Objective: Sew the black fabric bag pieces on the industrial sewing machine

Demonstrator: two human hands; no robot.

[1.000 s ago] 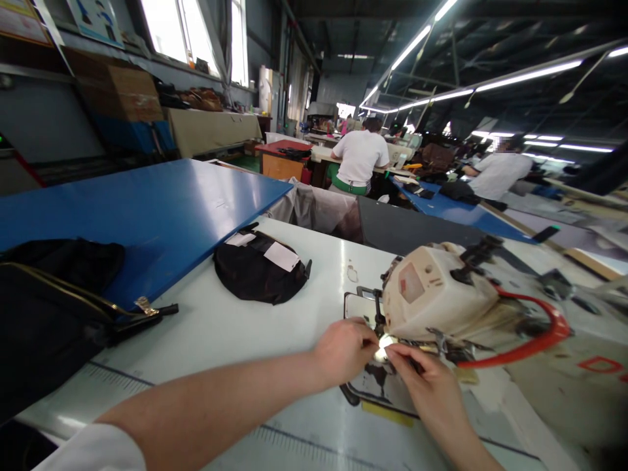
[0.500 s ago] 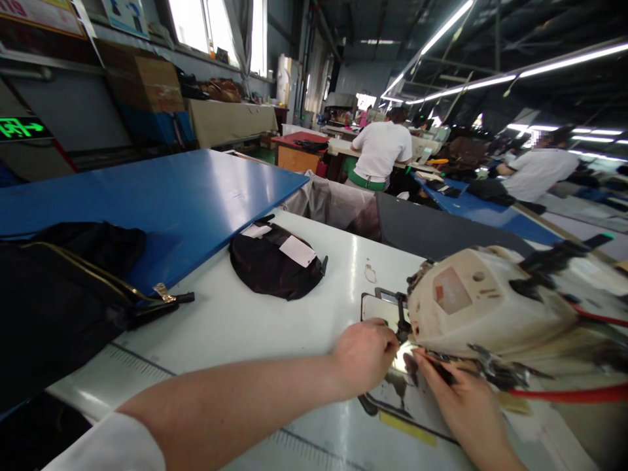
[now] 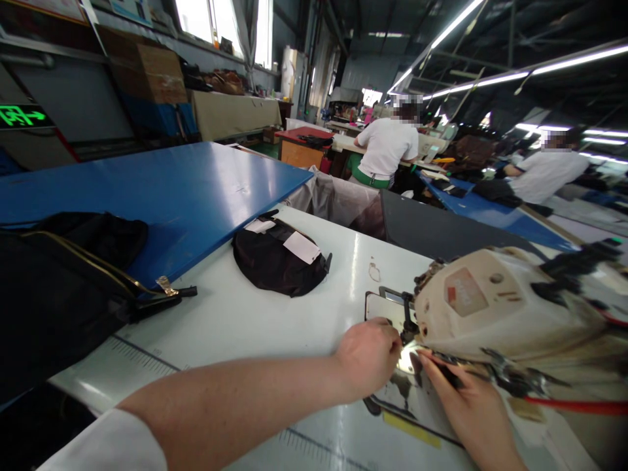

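Observation:
Both my hands are at the needle area of a cream sewing machine (image 3: 490, 340), where a bright lamp lights the metal plate (image 3: 405, 409). My left hand (image 3: 369, 355) is closed in front of the needle, its fingertips curled away from view. From the right, my right hand (image 3: 466, 396) reaches under the machine head with thumb and fingers pinched together. Whatever either hand holds is too small or too hidden to make out. To the left, a round black fabric pouch (image 3: 275, 268) with white labels (image 3: 302, 248) lies on the pale tabletop (image 3: 245, 327).
A black bag (image 3: 53, 301) with a gold zipper lies at the left, partly over a blue table (image 3: 196, 190). Behind the tabletop is a grey-lined bin (image 3: 348, 199). Two people in white shirts (image 3: 387, 144) sit at work farther off. Ruler marks run along the front edge.
The view has shifted slightly, so the scene sits a little farther right. Both hands keep nearly the same pose at the needle area; the pouch has not moved.

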